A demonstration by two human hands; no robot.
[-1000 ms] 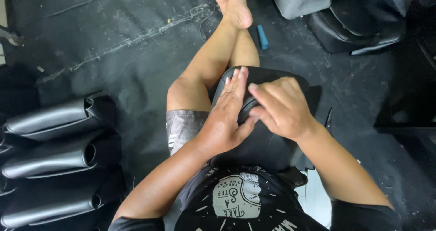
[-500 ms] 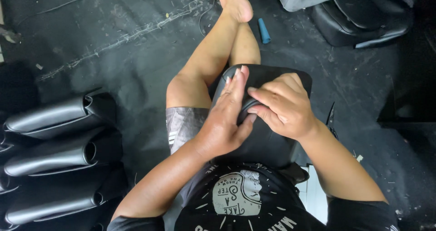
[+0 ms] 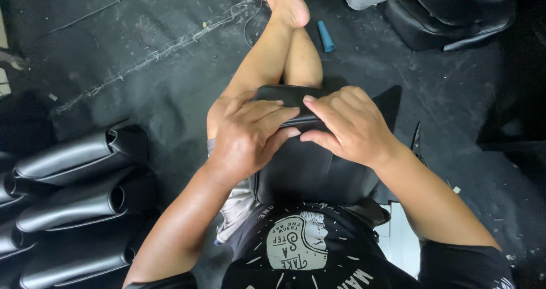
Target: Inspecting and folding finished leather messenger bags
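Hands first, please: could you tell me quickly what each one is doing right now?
Left hand: closed over the black cover, fingers pressing its folded edge.
Right hand: closed on the same edge, pinching it.

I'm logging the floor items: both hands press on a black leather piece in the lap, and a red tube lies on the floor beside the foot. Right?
Not quite. The tube is blue, not red, as the head view shows. The rest holds: left hand and right hand press on the black leather piece in the lap, tube beside the foot.

black cover (image 3: pixel 310 169) partly under hands, rolls (image 3: pixel 68 158) cut off left
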